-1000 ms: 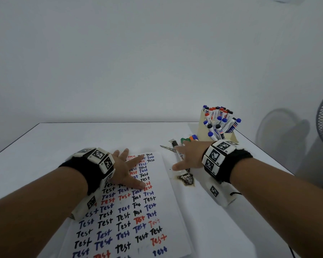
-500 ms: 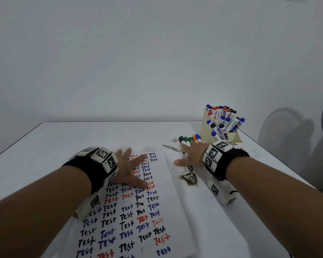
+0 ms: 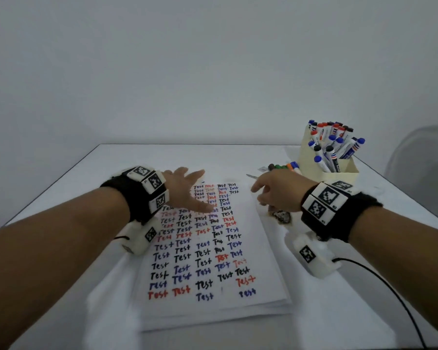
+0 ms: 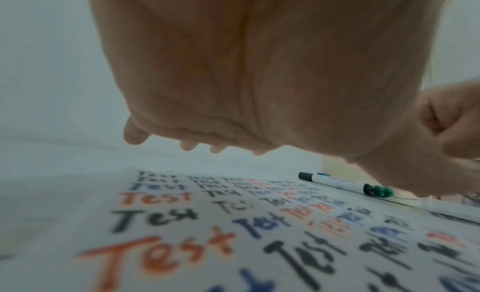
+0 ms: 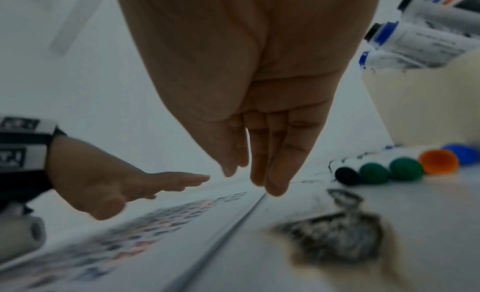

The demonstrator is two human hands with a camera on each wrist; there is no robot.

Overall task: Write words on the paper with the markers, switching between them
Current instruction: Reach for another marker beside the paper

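A white paper (image 3: pixel 213 261) full of black, blue and red "Test" words lies in the middle of the table. My left hand (image 3: pixel 187 188) hovers open just above its top left part, fingers spread and straight (image 4: pixel 194 146). My right hand (image 3: pixel 266 190) is open and empty, its straight fingers (image 5: pixel 270 173) pointing down at the paper's right edge (image 5: pixel 233 220). Several loose markers (image 3: pixel 285 166) lie side by side behind the right hand, their black, green, orange and blue caps (image 5: pixel 389 171) in a row. In the left wrist view one white marker (image 4: pixel 337 183) lies beyond the paper (image 4: pixel 182 224).
A cream box (image 3: pixel 324 170) crammed with several capped markers stands at the back right. A dark scorch mark (image 3: pixel 281 215) stains the table (image 3: pixel 61 198) right of the paper. A black cable (image 3: pixel 390 294) trails from the right wrist. A small scrap (image 3: pixel 252 176) lies near the paper's top right.
My right hand has left the loose markers and moved left to the paper's right edge. My left hand has risen a little off the sheet. The head view has tilted and shifted.
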